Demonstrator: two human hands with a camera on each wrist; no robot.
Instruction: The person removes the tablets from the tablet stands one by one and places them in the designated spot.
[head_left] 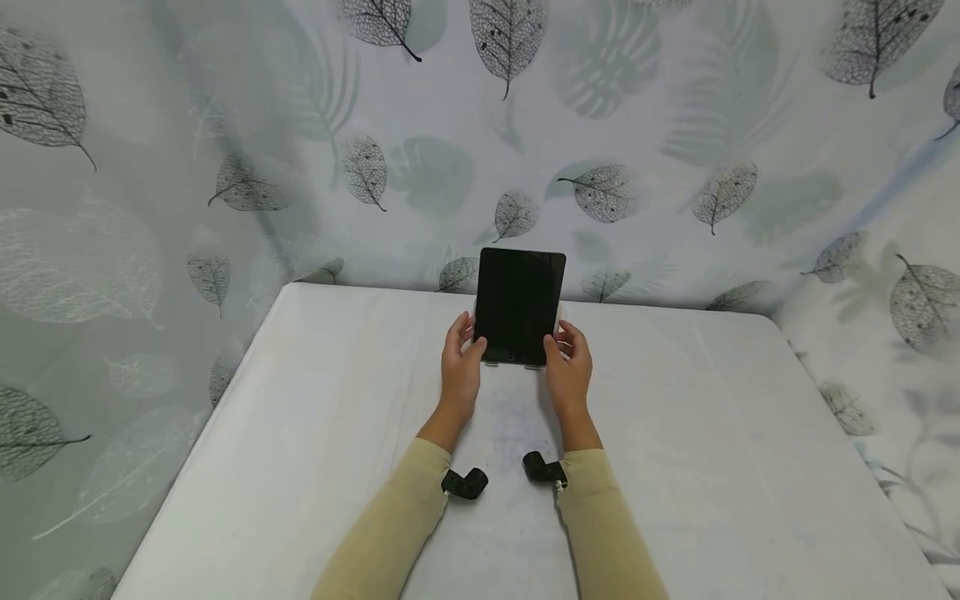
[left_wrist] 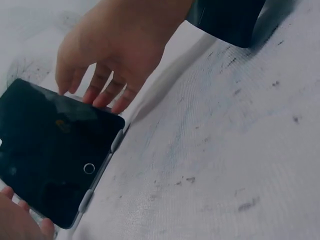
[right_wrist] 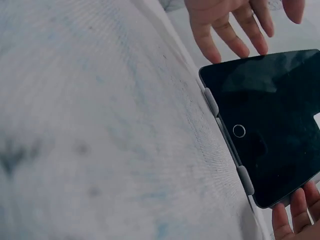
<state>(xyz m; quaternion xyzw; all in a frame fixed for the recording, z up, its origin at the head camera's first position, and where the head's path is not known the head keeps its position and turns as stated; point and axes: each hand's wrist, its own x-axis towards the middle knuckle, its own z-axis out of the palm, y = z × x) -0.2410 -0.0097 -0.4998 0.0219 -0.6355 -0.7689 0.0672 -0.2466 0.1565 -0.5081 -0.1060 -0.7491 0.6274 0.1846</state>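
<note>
At the far left hangs a pale grey-green fabric sheet printed with black skeleton leaves and faint white ones [head_left: 120,333]; the same leaf print runs along the back and down the right side. Next comes a wide table covered in smooth white cloth [head_left: 300,417], with faint bluish and dark smudges on its surface. Over it reaches the left arm in a plain yellowish-beige sleeve [head_left: 390,525], with a small black bent device [head_left: 465,483] on the inner side of its cuff. The person's left hand [head_left: 461,371] is at the left side of the tablet, fingers loosely extended; in the right wrist view their tips meet the edge without wrapping round it, and the thumb shows apart from it.

In the middle, near the table's back edge, is the flat rectangular tablet with a black glass front and rounded corners [head_left: 520,300], its screen dark and facing the person. A ring-shaped round button [right_wrist: 239,131] sits near its lower end, where two rounded grey tabs [right_wrist: 211,102] catch the bottom edge.

Further right, a second small black bent device [head_left: 543,468] sits on the other cuff. The right hand [head_left: 568,375] touches the tablet's right side with fingertips, its fingers spread slightly and relaxed. The matching right sleeve [head_left: 611,525] follows.
</note>
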